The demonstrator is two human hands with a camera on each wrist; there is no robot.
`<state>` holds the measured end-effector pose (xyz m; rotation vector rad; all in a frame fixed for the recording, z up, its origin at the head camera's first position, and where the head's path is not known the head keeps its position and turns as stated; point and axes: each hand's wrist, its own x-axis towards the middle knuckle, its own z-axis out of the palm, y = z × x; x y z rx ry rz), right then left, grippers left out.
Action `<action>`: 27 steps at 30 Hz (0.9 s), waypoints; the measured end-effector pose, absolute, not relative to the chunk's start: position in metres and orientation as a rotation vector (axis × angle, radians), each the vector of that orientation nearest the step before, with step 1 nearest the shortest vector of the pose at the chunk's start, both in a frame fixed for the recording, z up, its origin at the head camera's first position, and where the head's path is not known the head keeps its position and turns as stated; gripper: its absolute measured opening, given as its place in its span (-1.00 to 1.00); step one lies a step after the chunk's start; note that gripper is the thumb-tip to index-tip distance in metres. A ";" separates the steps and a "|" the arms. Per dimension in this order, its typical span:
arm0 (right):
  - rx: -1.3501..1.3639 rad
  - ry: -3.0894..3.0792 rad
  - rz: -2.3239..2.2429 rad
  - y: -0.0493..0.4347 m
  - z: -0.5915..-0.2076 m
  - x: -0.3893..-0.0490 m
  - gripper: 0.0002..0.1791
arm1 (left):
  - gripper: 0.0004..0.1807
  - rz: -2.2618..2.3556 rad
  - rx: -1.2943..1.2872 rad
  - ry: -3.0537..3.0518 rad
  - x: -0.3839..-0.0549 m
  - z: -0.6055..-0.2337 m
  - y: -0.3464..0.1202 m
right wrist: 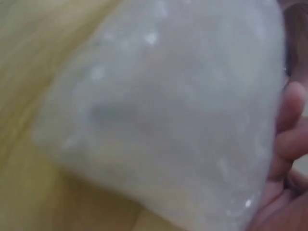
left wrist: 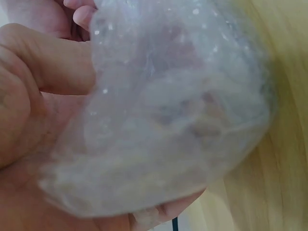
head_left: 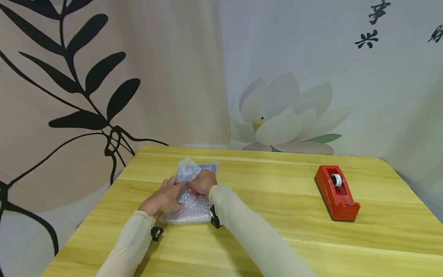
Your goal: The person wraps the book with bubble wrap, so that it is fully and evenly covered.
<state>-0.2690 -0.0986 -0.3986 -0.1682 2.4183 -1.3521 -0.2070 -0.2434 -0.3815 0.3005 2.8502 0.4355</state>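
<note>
A clear bubble wrap bag (head_left: 188, 213) lies at the left of the wooden table, with something bluish showing through near its far end. My left hand (head_left: 165, 198) holds the bag's left side; close up in the left wrist view, a finger (left wrist: 67, 65) lies over the blurred plastic. At the bag's upper right, my right hand (head_left: 203, 182) has curled fingers and pinches the wrap near the left fingertips. In the right wrist view, bent fingers (right wrist: 291, 144) touch the bag's edge. What is inside cannot be made out.
A red tape dispenser (head_left: 337, 196) with a small roll of tape stands at the right of the yellow wooden table (head_left: 277, 184). Behind the far edge hangs a printed curtain (head_left: 187, 77). Black straps with small devices are on both wrists.
</note>
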 end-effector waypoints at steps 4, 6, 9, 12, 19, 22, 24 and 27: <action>-0.157 2.436 -1.372 -0.099 -0.399 -0.271 -0.85 | -0.16 0.448 0.283 2.840 -0.208 -0.381 -0.244; -0.144 2.438 -1.372 -0.098 -0.399 -0.272 -0.85 | -0.16 0.449 0.281 2.837 -0.209 -0.381 -0.243; -0.126 2.440 -1.369 -0.098 -0.400 -0.273 -0.78 | -0.15 0.450 0.286 2.838 -0.210 -0.382 -0.242; -0.128 2.455 -1.357 -0.098 -0.401 -0.272 -0.70 | -0.15 0.456 0.273 2.835 -0.210 -0.384 -0.242; -0.192 2.433 -1.338 -0.100 -0.404 -0.270 -0.74 | -0.13 0.430 0.263 2.827 -0.206 -0.385 -0.244; -0.201 2.442 -1.311 -0.100 -0.404 -0.271 -0.68 | -0.16 0.423 0.288 2.836 -0.206 -0.385 -0.245; -0.218 2.473 -1.267 -0.100 -0.404 -0.273 -0.60 | -0.16 0.421 0.309 2.841 -0.207 -0.384 -0.245; -0.261 2.534 -1.199 -0.101 -0.404 -0.276 -0.50 | -0.15 0.411 0.323 2.853 -0.209 -0.382 -0.245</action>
